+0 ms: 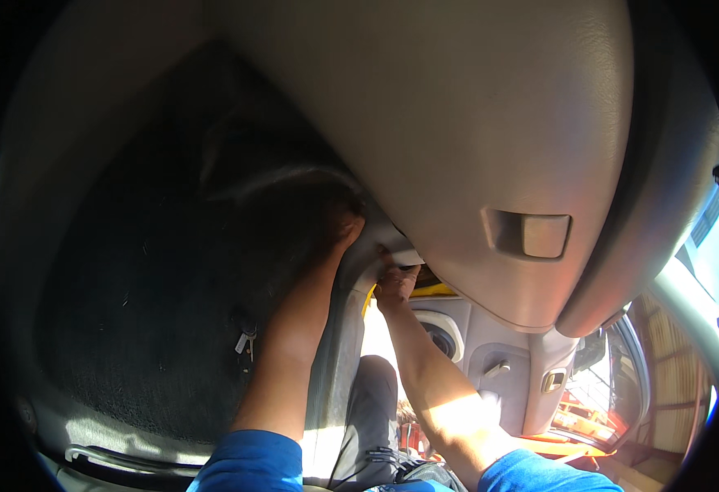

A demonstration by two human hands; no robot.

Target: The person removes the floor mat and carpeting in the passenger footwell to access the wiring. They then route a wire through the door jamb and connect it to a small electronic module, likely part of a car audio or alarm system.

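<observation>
Footwell (146, 303), sill trim (341, 344) lengthwise toward dashboard (450, 107)

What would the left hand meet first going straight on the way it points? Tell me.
Probably the lower edge of the beige panel, just ahead of the left hand in the picture. Depth is unclear in that shadow, so it might pass beneath the panel instead.

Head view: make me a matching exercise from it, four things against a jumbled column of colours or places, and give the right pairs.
1. Keys
2. Square latch
3. Sleeves
4. Right hand

A. By the grey sill trim
B. Blue
C. On the dark floor covering
D. Set in the big beige panel

Pairs: 1-C, 2-D, 3-B, 4-A.
</observation>
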